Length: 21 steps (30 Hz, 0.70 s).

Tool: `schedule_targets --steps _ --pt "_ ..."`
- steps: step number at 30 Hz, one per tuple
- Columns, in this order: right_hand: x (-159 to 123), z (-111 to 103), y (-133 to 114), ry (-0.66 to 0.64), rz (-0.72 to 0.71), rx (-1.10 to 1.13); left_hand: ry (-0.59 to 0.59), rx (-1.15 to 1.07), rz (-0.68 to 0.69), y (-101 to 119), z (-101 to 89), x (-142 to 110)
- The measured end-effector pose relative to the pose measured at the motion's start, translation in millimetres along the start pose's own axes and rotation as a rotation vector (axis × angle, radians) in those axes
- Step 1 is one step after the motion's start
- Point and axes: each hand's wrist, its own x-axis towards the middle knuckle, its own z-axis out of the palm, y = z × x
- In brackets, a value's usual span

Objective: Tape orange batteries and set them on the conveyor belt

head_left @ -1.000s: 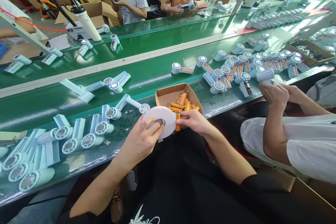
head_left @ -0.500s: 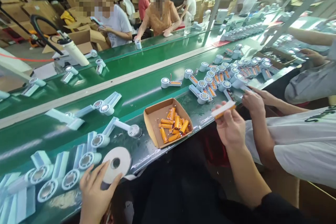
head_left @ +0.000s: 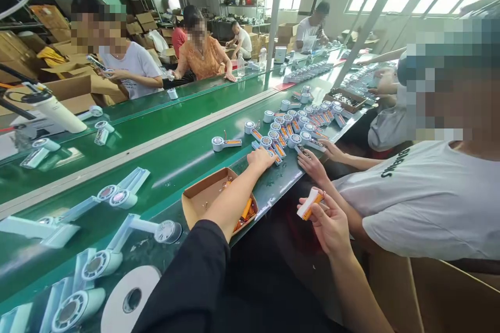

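Observation:
My left hand (head_left: 261, 157) reaches far across the green belt (head_left: 175, 158) to the near edge of a pile of white fan bodies with orange batteries (head_left: 291, 127). Its fingers are curled down onto a piece there; what they grip is hidden. My left forearm passes over a brown cardboard tray (head_left: 192, 199) of orange batteries (head_left: 246, 212). My right hand (head_left: 330, 223) is held up off the belt, pinching an orange battery with a white strip on it (head_left: 310, 203).
A white tape roll (head_left: 128, 299) lies at the belt's near edge. White fan housings (head_left: 117, 197) lie to the left. A seated co-worker's hands (head_left: 312, 165) work at the pile, close to mine. Other people sit across the belt.
My left hand let go of the tape roll and swung right over the tray to the fan pile. My right hand, still holding the battery, dropped lower. The view tilted up.

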Motion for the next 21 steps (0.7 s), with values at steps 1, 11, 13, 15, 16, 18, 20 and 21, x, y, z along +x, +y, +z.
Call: schedule_targets --steps 1,11,13,15,16,18,20,21 --pt "-2.2 -4.8 2.6 0.018 0.016 0.0 -0.011 0.007 0.004 -3.7 -0.3 3.6" --pt "36.6 8.9 20.8 -0.114 0.072 -0.026 -0.089 0.21 0.12 -190.3 -95.6 -22.6" --pt "54.1 38.5 21.7 -0.205 0.056 -0.026 -0.159 0.276 0.12 -226.1 -107.2 -29.1" --pt "67.7 71.8 26.3 -0.304 0.05 -0.032 -0.209 0.326 0.123 -252.4 -107.3 -28.8" --pt "73.3 88.3 30.5 -0.359 0.049 -0.041 -0.221 0.343 0.13 -261.8 -103.9 -25.9" --pt "84.0 119.6 42.6 -0.483 0.045 -0.079 -0.222 0.36 0.157 -274.0 -93.4 -15.4" --pt "97.1 148.0 57.0 -0.607 0.013 -0.135 -0.212 0.348 0.194 -279.6 -82.4 -2.5" --pt "105.2 161.1 64.1 -0.658 -0.022 -0.177 -0.203 0.328 0.214 -281.1 -77.7 3.1"
